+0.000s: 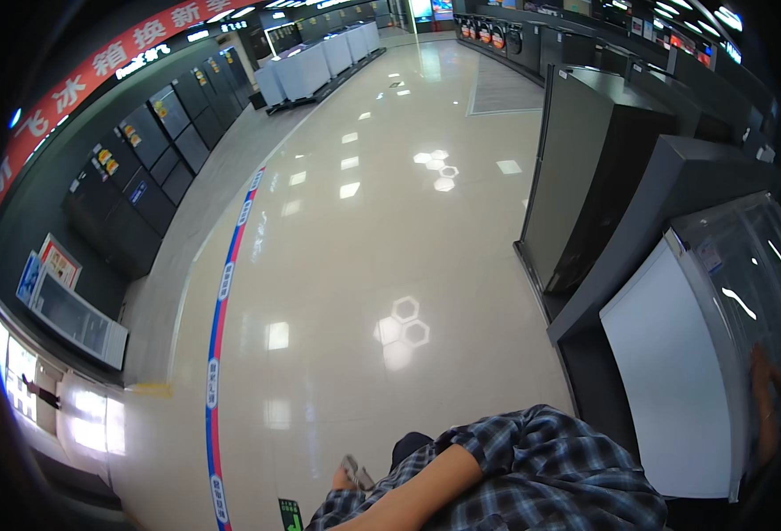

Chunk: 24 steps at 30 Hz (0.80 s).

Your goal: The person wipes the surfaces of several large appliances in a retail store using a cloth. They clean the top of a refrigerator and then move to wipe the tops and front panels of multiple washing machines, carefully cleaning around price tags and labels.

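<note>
My left forearm (417, 488) comes out of a blue-black checked sleeve (496, 441) and runs down to the bottom edge; the hand itself is cut off there. My right hand is out of view. A faint hand and forearm shape shows in the transparent cover (735, 265) of a white chest freezer (676, 378) beside me at right; it looks like a reflection. One foot in a grey shoe (358, 472) stands on the glossy tiled floor (364, 252) before me.
Dark refrigerators (115, 192) line the left wall under a red banner (108, 60). A tall dark cabinet (569, 166) stands ahead right. White appliances (304, 70) stand far ahead. A blue-red tape strip (221, 305) runs along the floor. Someone (42, 393) is by the far-left windows.
</note>
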{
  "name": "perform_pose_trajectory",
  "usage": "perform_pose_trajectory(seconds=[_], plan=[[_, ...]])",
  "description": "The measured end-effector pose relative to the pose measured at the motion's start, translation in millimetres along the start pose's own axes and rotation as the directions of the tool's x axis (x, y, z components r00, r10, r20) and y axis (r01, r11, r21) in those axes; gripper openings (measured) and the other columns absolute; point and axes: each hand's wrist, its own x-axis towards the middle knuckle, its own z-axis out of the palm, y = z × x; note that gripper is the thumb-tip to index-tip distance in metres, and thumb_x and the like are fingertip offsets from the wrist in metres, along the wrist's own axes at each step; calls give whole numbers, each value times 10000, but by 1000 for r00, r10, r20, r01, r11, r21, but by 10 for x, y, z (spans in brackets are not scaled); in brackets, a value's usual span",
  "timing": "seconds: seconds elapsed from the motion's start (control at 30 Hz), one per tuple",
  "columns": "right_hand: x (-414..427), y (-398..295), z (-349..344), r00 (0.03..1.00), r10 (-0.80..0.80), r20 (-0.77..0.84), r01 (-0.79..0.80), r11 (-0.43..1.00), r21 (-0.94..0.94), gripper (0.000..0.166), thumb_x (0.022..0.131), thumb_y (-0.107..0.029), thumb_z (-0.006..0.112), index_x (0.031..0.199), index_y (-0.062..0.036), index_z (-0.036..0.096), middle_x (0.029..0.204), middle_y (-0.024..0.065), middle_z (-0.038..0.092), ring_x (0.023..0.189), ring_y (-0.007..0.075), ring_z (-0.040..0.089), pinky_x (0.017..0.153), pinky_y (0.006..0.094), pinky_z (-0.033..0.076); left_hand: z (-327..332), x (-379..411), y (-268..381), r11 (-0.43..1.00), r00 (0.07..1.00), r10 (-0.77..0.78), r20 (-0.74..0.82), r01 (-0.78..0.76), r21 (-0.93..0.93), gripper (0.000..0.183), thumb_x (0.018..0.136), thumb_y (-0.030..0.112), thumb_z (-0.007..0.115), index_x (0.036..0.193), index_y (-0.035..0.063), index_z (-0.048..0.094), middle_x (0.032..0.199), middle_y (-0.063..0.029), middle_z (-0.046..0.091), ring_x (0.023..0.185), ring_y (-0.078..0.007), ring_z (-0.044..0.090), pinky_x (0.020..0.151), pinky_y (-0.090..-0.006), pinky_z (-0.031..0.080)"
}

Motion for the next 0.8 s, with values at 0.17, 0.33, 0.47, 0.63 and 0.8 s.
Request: perform_pose_trajectory(seconds=[0.17,0.33,0.47,0.63,0.8], plan=[[-542,124,-1300,996,-46,-76,52,996,68,386,959,-407,508,965,-37,617,1415,237,389,1330,487,312,1056,615,244,930,290,220,991,989,-129,-66,131,22,350,860,213,555,1104,-38,554,988,-169,605,905,-316,632,733,-415,543],[-908,273,-2827,999,-35,-33,40,988,150,403,947,-425,537,973,-32,623,1421,215,397,1337,448,328,1053,609,254,2405,983,1007,985,990,-139,10,137,105,344,868,225,549,1096,-32,560,975,-161,609,905,-311,634,728,-413,544],[-1433,-11,-4375,863,420,-281,-275,857,436,324,927,-344,571,1039,-44,617,1361,140,464,1242,301,426,980,438,358,3707,1717,2078,984,987,-69,145,44,173,340,875,235,545,1091,-27,565,965,-154,613,905,-307,636,724,-412,544],[-2599,-149,-5897,194,613,-766,-407,761,506,212,926,-185,535,1029,-18,615,1183,82,608,912,116,553,797,266,445,6245,2355,3501,931,800,173,575,-322,169,336,883,247,540,1083,-20,572,953,-146,616,905,-302,638,719,-410,545],[-4234,-325,-6687,-375,385,-843,-276,822,498,270,982,-260,485,1141,-62,577,1179,85,608,1086,175,566,917,321,443,9074,1363,4427,759,603,143,784,-576,304,392,902,386,586,1001,6,601,835,-89,629,750,-177,620,611,-322,508]])
